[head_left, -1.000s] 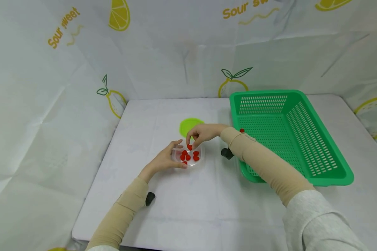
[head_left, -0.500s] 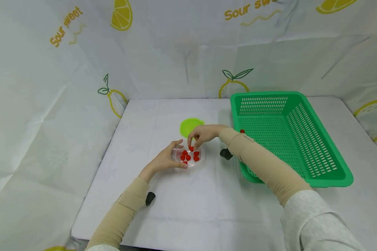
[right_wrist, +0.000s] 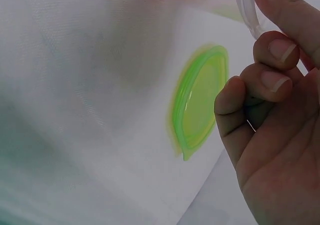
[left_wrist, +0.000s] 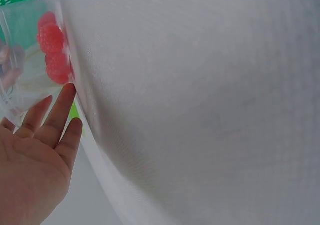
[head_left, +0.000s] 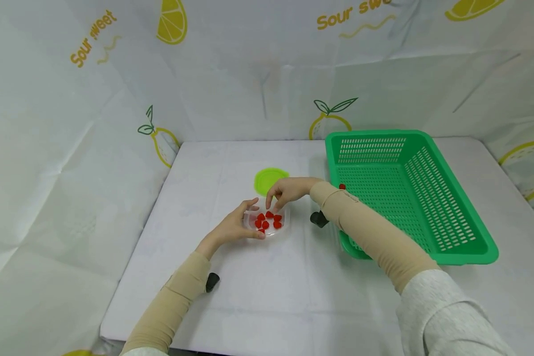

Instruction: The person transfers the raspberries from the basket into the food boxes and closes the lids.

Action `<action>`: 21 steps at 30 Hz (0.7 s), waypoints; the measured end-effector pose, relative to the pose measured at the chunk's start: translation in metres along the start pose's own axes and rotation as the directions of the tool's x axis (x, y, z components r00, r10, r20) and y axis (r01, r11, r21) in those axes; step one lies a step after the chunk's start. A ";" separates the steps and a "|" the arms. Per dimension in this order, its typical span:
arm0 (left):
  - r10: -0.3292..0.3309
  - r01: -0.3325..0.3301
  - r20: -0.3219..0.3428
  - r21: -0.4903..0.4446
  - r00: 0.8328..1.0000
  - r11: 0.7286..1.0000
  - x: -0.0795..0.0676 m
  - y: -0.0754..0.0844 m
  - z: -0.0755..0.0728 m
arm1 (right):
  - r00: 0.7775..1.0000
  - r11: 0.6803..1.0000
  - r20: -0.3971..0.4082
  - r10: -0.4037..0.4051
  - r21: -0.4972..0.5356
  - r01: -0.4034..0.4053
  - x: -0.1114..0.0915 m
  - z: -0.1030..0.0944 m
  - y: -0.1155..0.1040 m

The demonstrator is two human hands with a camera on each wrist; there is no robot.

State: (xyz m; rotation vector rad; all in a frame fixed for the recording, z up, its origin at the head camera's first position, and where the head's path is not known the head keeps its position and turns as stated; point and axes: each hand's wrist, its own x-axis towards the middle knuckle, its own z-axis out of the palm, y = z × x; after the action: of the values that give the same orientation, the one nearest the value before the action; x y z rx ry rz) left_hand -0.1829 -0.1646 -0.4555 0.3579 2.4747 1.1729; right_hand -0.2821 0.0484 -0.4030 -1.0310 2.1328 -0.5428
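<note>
My left hand [head_left: 235, 226] holds a clear plastic container [head_left: 286, 216] on the table, thumb at its near side and fingers round the far side. Several red raspberries [head_left: 265, 224] lie in it; the left wrist view shows some raspberries [left_wrist: 52, 38] through the wall beside the fingertips. Over the container's far right part is my right hand [head_left: 290, 189], fingers bent downward, with index finger and thumb apart just above a raspberry [head_left: 269, 214]. In the right wrist view, the other fingers [right_wrist: 274, 80] curl in beside the container's rim [right_wrist: 246, 7].
Behind the container lies a yellow-green lid [head_left: 263, 181] flat on the table. A large green basket [head_left: 465, 198] stands to the right, partly behind my right sleeve, with a small red piece [head_left: 342, 186] at its left side. White printed cloth [head_left: 249, 74] hangs behind.
The raspberry that my right hand pinched has come down among the others, and the finger and thumb have let go of it. My left hand stays put.
</note>
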 end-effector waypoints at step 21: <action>0.009 -0.009 -0.014 0.003 1.000 1.000 0.000 0.000 0.001 | 1.000 0.999 -0.007 0.016 0.033 -0.016 -0.015 -0.009 -0.005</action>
State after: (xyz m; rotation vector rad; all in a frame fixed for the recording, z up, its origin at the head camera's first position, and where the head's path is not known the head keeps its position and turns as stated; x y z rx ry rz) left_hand -0.1819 -0.1640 -0.4563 0.3627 2.4891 1.1793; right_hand -0.2800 0.0579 -0.3879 -0.9945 2.1301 -0.5732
